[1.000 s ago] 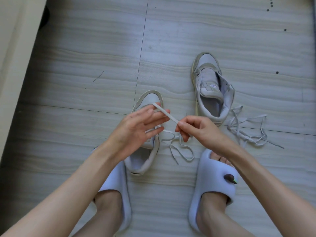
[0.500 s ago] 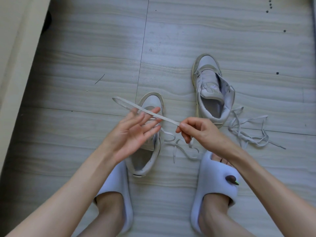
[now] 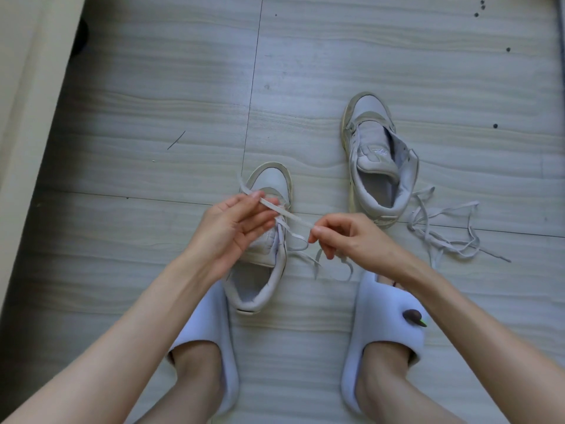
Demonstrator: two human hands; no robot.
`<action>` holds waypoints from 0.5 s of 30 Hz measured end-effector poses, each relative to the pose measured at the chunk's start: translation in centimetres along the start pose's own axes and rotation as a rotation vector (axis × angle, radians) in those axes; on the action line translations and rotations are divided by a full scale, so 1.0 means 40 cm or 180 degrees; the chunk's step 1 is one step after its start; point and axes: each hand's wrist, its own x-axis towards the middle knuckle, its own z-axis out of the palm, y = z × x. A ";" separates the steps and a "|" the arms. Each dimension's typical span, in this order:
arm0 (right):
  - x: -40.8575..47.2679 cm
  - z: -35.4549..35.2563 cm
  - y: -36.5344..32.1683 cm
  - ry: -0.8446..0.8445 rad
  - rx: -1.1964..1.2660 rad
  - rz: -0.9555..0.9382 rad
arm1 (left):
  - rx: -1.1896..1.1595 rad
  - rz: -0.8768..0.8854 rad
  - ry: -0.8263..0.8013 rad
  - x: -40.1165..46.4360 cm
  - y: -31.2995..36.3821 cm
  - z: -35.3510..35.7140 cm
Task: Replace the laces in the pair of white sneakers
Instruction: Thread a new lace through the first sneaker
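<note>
White lace (image 3: 293,216) pinched taut by left hand (image 3: 232,231) and right hand (image 3: 351,240) above the near sneaker (image 3: 266,240), apparently mid-threading; feeding the next eyelet likely follows, spare lace (image 3: 443,234) at three o'clock.

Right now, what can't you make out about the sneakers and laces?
Head view only:
- Near white sneaker: eyelets hidden by the left hand.
- Flat white lace: blurred, threading unclear; right hand covers its grip.
- Far white sneaker: eyelets too small.
- Loose lace pile: tangled, count unclear.

One head-worn wide-angle camera looks steeply down at the tiled floor (image 3: 183,71), close above the person's forearms.
</note>
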 end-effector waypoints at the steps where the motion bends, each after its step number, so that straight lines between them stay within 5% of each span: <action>1: 0.001 -0.012 0.006 0.0036 -0.0041 0.0024 | -0.0174 0.0066 0.0093 0.006 0.009 -0.012; 7: -0.002 -0.049 0.018 0.0139 -0.0281 0.0065 | -0.1255 0.0446 0.0743 0.033 0.075 -0.106; 15: 0.001 -0.040 0.014 -0.0131 -0.0420 0.0197 | -0.1987 0.0723 0.0871 0.041 0.119 -0.155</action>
